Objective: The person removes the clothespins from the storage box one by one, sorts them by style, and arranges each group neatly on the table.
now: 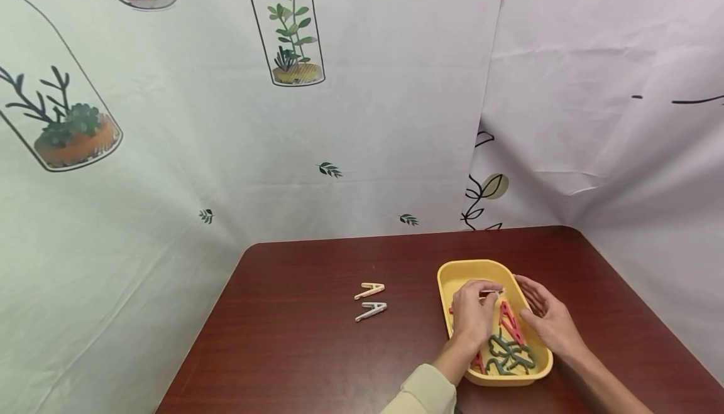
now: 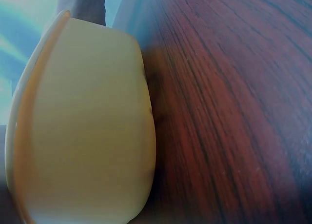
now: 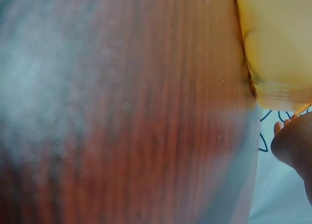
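A yellow plastic basket (image 1: 472, 267) stands on the right side of the table. My left hand (image 1: 472, 315) reaches in over its left rim, thumb and forefinger pinching a small pale clothespin (image 1: 500, 291), mostly hidden by the fingers. On the opposite side, my right hand (image 1: 553, 321) grips the right rim, thumb at the edge and fingers along the outer wall. Inside lie a red clothespin (image 1: 511, 323) and several dark green clothespins (image 1: 510, 352) in a heap. Another red clothespin (image 1: 477, 362) shows partly beside my left wrist. Both wrist views show mainly the basket's outer wall (image 2: 92, 112).
Left of the basket, a cream clothespin (image 1: 370, 289) and a grey clothespin (image 1: 371, 310) lie apart on the dark red wooden table (image 1: 294, 338). A white cloth (image 1: 384, 131) printed with plants hangs behind the table and along its sides.
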The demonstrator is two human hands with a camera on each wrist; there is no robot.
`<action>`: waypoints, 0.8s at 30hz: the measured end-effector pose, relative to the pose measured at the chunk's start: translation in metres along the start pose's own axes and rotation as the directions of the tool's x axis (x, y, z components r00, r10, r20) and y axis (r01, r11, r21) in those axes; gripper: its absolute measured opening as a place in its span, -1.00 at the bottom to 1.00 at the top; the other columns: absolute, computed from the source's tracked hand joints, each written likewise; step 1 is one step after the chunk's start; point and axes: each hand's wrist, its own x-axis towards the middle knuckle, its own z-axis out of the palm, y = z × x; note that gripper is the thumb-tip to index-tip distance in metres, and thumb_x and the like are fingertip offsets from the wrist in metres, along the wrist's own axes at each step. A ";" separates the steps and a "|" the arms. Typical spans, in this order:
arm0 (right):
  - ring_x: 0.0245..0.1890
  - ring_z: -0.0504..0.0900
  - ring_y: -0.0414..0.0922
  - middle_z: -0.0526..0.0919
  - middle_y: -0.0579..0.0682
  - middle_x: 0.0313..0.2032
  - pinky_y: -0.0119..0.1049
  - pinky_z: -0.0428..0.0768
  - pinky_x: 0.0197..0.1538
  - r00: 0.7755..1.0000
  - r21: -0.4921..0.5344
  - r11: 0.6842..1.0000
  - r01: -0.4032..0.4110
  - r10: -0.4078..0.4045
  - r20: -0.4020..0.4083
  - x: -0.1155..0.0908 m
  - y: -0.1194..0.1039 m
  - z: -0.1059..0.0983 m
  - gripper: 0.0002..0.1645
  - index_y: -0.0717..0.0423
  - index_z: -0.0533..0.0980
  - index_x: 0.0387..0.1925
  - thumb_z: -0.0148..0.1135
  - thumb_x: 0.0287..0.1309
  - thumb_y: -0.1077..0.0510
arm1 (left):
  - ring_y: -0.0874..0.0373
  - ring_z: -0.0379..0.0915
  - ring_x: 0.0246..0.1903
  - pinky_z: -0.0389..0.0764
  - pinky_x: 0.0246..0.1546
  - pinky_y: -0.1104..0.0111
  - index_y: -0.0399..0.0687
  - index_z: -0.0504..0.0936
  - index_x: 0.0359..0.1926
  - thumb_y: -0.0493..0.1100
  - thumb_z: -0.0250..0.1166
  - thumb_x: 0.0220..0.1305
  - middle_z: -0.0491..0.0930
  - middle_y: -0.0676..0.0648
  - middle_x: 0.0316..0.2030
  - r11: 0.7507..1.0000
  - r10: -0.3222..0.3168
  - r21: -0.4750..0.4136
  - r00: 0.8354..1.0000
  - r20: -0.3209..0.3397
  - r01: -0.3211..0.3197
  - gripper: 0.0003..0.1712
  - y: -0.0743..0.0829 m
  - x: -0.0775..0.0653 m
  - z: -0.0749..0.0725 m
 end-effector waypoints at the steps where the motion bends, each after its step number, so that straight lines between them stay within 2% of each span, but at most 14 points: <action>1: 0.21 0.36 -0.68 0.40 0.54 0.36 -0.73 0.39 0.15 1.000 0.003 1.000 0.001 -0.001 0.003 0.000 -0.001 0.000 -0.26 0.45 0.28 0.48 0.21 0.29 0.57 | 0.49 0.60 -0.19 0.60 -0.14 0.57 0.13 0.88 -0.23 -0.30 0.46 0.37 0.70 0.30 -0.23 1.000 -0.003 -0.007 1.000 -0.013 0.003 -0.82 0.000 0.000 0.000; 4: 0.22 0.37 -0.68 0.38 0.58 0.36 -0.73 0.39 0.15 1.000 0.010 1.000 0.009 -0.009 0.011 0.000 -0.001 0.000 -0.26 0.47 0.27 0.48 0.20 0.29 0.57 | 0.50 0.59 -0.27 0.59 -0.24 0.57 0.13 0.87 -0.26 -0.28 0.49 0.33 0.73 0.29 -0.27 0.999 -0.013 -0.041 0.999 -0.053 0.010 -0.84 0.001 0.000 0.001; 8: 0.22 0.38 -0.67 0.41 0.53 0.36 -0.73 0.39 0.15 1.000 0.007 1.000 0.014 -0.014 0.010 -0.001 -0.001 0.000 -0.26 0.46 0.28 0.47 0.20 0.28 0.57 | 0.52 0.57 -0.39 0.57 -0.36 0.60 0.12 0.86 -0.28 -0.25 0.54 0.27 0.77 0.27 -0.34 0.995 -0.008 -0.096 0.996 -0.094 -0.001 -0.88 0.001 -0.001 0.001; 12: 0.22 0.38 -0.66 0.42 0.51 0.36 -0.72 0.40 0.15 1.000 0.013 1.000 0.009 -0.009 0.009 -0.002 0.000 0.000 -0.26 0.45 0.28 0.48 0.20 0.29 0.56 | 0.52 0.57 -0.42 0.58 -0.37 0.60 0.07 0.86 -0.27 -0.21 0.57 0.25 0.77 0.27 -0.36 0.988 0.019 -0.147 0.993 -0.115 -0.036 -0.93 0.001 -0.002 0.001; 15: 0.23 0.39 -0.66 0.42 0.49 0.36 -0.72 0.40 0.16 1.000 0.021 1.000 0.005 -0.005 0.010 -0.003 0.002 0.000 -0.26 0.45 0.28 0.48 0.21 0.30 0.56 | 0.49 0.58 -0.41 0.61 -0.35 0.57 0.03 0.86 -0.27 -0.20 0.58 0.24 0.76 0.30 -0.37 0.980 0.025 -0.193 0.993 -0.115 -0.047 -0.94 0.001 -0.002 0.000; 21: 0.23 0.38 -0.67 0.43 0.49 0.36 -0.73 0.39 0.16 1.000 0.016 1.000 0.015 -0.015 0.010 -0.002 0.001 0.000 -0.25 0.45 0.27 0.48 0.21 0.29 0.56 | 0.44 0.66 -0.38 0.67 -0.29 0.52 0.04 0.85 -0.29 -0.22 0.58 0.26 0.75 0.26 -0.38 0.954 0.005 -0.297 0.996 -0.084 -0.029 -0.94 0.004 0.002 -0.006; 24: 0.22 0.37 -0.67 0.40 0.54 0.36 -0.74 0.38 0.16 1.000 0.013 1.000 0.013 -0.013 0.009 0.000 0.000 -0.001 -0.25 0.45 0.27 0.48 0.21 0.29 0.57 | 0.44 0.66 -0.37 0.67 -0.29 0.51 0.06 0.86 -0.29 -0.20 0.58 0.25 0.75 0.27 -0.38 0.952 -0.007 -0.307 0.997 -0.074 -0.017 -0.95 0.006 0.007 -0.012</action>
